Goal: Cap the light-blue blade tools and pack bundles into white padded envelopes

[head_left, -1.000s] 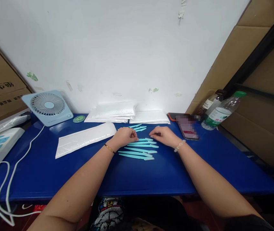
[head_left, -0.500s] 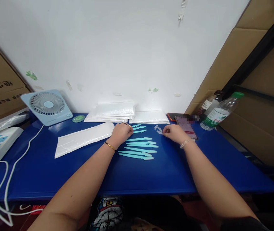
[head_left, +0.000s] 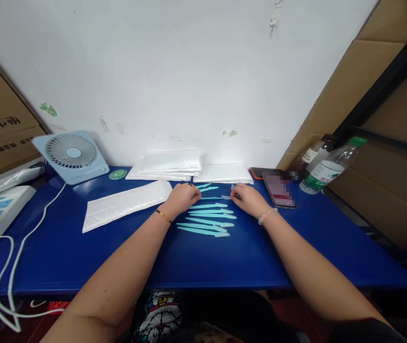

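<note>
My left hand (head_left: 183,198) pinches the handle of a teal eyebrow razor (head_left: 211,197), whose blade end points right. In my right hand (head_left: 249,199), thumb and finger are closed on a small clear blade cover (head_left: 225,197) that meets the razor's tip; how far it covers the blade I cannot tell. Another clear cover (head_left: 232,187) lies just behind my right fingers, partly hidden. Several teal eyebrow razors (head_left: 208,215) are spread in a row nearer to me. A few more razors (head_left: 210,188) lie beyond the held one, partly behind my left hand.
White padded mailers (head_left: 169,162) are stacked against the wall, and one mailer (head_left: 125,205) lies left of my hand. A blue fan (head_left: 72,153) and white cables stand left. At the right are a phone (head_left: 278,190) and a green-capped bottle (head_left: 327,171).
My right hand has moved left with a clear cover, bringing it to the razor's tip. The razor in my left hand now shows between both hands.
</note>
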Motion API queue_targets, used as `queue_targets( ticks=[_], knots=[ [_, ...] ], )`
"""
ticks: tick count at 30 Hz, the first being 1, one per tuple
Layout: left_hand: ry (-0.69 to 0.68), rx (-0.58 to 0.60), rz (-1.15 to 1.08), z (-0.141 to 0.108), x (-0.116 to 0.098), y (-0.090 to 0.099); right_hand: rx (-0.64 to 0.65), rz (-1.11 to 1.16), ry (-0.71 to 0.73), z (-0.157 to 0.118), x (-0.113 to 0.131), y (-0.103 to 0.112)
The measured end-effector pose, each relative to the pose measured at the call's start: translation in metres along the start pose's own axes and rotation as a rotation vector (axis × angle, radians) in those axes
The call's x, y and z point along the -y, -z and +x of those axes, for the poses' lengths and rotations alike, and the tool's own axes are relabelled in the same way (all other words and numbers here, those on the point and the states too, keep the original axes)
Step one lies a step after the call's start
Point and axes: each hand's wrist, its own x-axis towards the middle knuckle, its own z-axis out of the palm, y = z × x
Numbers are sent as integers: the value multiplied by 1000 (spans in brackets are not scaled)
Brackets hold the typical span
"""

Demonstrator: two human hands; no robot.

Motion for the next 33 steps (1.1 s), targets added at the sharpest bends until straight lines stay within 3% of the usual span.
queue_targets(
  ticks=[8,13,15,19,26,33],
  knots=[
    [25,31,-114,0,-5,0,4,-24,73,3,17,-6],
    [34,117,-199,-2,-8,3,50,148,113,1,10,-2],
    [56,96,-181,-2,-4,3,4,176,68,1,-1,3],
    [151,-56,-6,0,7,0,-179,29,-59,3,-22,6],
    [195,-31,34,3,10,-4,-40,-104,-14,14,-21,-5],
    [236,-5,-6,1,8,-4,6,-73,24,13,-11,-1]
  ],
)
